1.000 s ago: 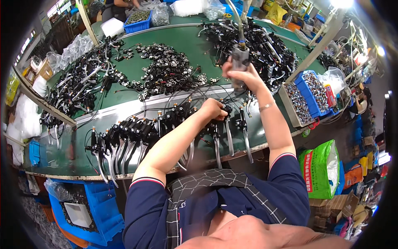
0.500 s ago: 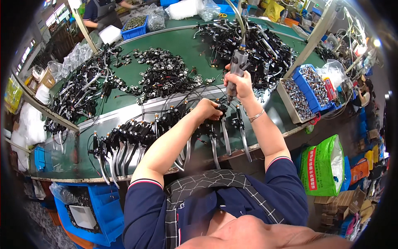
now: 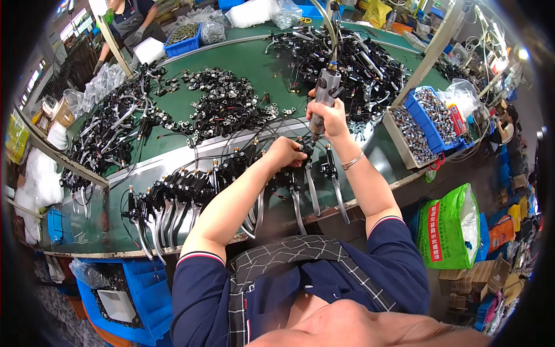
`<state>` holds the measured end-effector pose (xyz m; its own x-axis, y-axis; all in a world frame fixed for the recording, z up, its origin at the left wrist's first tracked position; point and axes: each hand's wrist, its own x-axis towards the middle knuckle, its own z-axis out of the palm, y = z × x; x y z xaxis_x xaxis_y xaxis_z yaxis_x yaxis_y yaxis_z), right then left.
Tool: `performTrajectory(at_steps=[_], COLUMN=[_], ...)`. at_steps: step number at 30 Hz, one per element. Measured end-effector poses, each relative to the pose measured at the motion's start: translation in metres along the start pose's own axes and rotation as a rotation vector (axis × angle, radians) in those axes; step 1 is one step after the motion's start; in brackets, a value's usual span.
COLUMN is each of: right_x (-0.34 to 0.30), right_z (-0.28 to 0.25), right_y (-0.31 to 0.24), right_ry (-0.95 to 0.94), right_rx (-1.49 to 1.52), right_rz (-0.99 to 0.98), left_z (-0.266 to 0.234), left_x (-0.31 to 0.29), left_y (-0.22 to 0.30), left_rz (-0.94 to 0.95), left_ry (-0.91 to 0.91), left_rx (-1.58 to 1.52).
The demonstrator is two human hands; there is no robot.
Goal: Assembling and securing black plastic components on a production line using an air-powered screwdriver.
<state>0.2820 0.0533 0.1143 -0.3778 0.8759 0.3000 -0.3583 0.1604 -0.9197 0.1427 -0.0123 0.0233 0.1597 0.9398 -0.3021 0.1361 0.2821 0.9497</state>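
Note:
My right hand (image 3: 330, 118) is wrapped round a grey air screwdriver (image 3: 327, 87) that hangs from a hose and points downward. Its tip meets, or nearly meets, the black body of a brake lever with a silver blade (image 3: 313, 191). The fingers of my left hand (image 3: 286, 153) are closed on that black body; the fingertips partly hide it. Just right of it lies another brake lever (image 3: 337, 188), touched by neither hand. A row of similar brake levers (image 3: 167, 211) lines the bench edge to the left, partly behind my left forearm.
Small metal clamps (image 3: 222, 95) are heaped mid-bench, with piles of black lever parts (image 3: 352, 63) behind and at left. On the right, a blue bin (image 3: 411, 107) and a pale bin (image 3: 390, 123) hold small metal pieces. Posts rise at both sides. A co-worker (image 3: 130, 20) stands at far left.
The scene has shifted slightly within the picture. My hands keep their hold on the screwdriver and brake lever, with the tip still at the lever body. The co-worker's arms have moved.

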Motion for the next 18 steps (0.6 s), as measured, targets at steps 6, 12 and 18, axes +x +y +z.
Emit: performTrajectory(at_steps=[6,12,18], right_x=[0.002,-0.002,-0.004], right_z=[-0.003,0.001,0.026], right_y=[0.004,0.002,0.005], right_ry=[-0.022,-0.045,-0.053], right_rx=[0.007,-0.009,0.014], right_rz=[0.001,-0.009,-0.016], left_z=[0.0,0.004,0.006], left_x=[0.002,0.002,0.007], left_y=[-0.002,0.0,-0.005], left_rz=[0.006,0.001,-0.027], left_ry=[0.01,0.02,0.011], left_rx=[0.035,0.036,0.062])
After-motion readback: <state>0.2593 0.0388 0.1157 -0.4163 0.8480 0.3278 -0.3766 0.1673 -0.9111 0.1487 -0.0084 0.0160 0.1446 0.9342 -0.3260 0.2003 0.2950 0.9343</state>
